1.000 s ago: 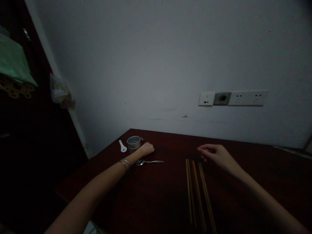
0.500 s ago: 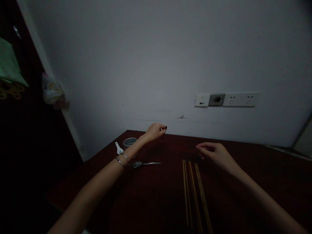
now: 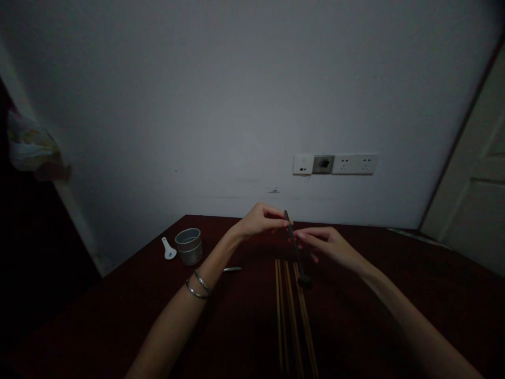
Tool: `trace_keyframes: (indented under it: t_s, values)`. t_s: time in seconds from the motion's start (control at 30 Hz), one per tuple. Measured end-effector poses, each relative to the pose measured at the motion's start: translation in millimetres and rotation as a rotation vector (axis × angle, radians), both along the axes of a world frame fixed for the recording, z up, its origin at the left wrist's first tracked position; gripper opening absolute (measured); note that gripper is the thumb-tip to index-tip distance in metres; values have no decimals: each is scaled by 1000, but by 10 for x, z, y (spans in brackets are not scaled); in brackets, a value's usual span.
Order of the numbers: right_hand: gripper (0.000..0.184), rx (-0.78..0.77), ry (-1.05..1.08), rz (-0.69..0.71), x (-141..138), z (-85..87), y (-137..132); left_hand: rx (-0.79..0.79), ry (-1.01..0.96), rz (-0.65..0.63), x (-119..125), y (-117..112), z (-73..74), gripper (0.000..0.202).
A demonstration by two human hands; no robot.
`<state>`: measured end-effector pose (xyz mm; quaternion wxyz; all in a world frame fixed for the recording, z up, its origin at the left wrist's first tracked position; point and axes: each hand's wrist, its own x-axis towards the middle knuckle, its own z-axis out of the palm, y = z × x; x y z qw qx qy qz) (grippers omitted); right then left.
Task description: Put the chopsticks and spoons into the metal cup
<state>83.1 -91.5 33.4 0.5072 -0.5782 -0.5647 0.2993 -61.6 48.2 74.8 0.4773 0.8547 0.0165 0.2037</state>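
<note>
dim table (image 3: 236, 326): left hand (image 3: 259, 220) pinches murky spoon (image 3: 296, 253); right hand (image 3: 334, 247), hold unclear.

Spoon (image 3: 296, 250), one, dark, long-handled.
Slender, straight handle; small rounded bowl; finish indistinct in the dim light. Held tilted, handle end uppermost, bowl lowermost. Handle pinched near its top by the left hand (image 3: 258, 219); fingertips of the right hand (image 3: 335, 246) at the shaft just below, contact unclear. Bowl seen across the upper part of the rightmost chopsticks (image 3: 307, 321); whether touching, indeterminable.
</note>
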Motion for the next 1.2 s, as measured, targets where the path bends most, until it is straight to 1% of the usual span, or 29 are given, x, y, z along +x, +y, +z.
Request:
trace_keyframes:
  t_s: [0.17, 0.33, 0.4, 0.57, 0.7, 0.9, 1.1, 1.2]
  values:
    - [35, 16, 22, 88, 34, -57, 6, -53, -2, -26, 54, -35, -114, 24]
    - [34, -1, 11, 121, 55, -130, 54, -110, -17, -4, 67, -13, -218, 24]
    - [32, -9, -17, 87, 39, -133, 70, -116, -4, 21, 83, 9, -249, 24]
    - [30, -23, -84, -79, -5, -124, 88, -153, 8, 84, 134, 50, -300, 25]
    - [28, -29, -114, -139, -7, -129, 95, -195, 2, 119, 170, 49, -335, 26]
    - [22, 41, -135, -173, -11, -183, 137, -233, -28, 149, 216, 35, -383, 25]
    - [19, 126, -283, -337, -29, -260, 169, -234, -16, 241, 268, 17, -416, 24]
    - [18, 140, -347, -374, -33, -264, 169, -240, -14, 260, 282, -3, -422, 22]
